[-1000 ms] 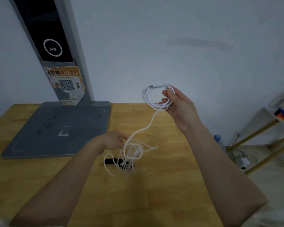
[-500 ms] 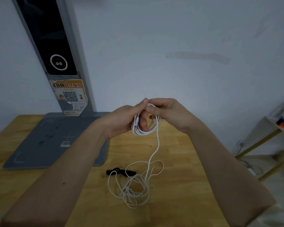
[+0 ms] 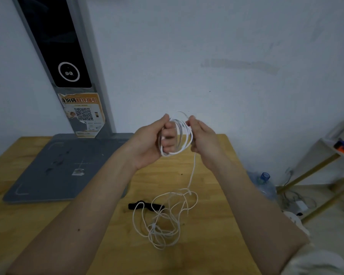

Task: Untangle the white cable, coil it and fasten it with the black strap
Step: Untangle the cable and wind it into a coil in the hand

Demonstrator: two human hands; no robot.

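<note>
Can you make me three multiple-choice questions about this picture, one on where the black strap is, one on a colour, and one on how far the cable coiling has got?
1. Where is the black strap?
A. On the wooden table, under loose cable loops
B. Wrapped round the coil
C. On the grey base plate

2. What colour is the cable?
A. Black
B. White
C. Orange

3. What state is the cable in?
A. Fully coiled and fastened
C. Lying wholly on the table
B. Partly coiled, the rest loose on the table

Answers: 1 A, the strap lies flat on the wood with white loops crossing it. 2 B, every strand is white. 3 B, the left hand and right hand hold a small coil, and one strand runs down to a loose heap on the table.
</note>
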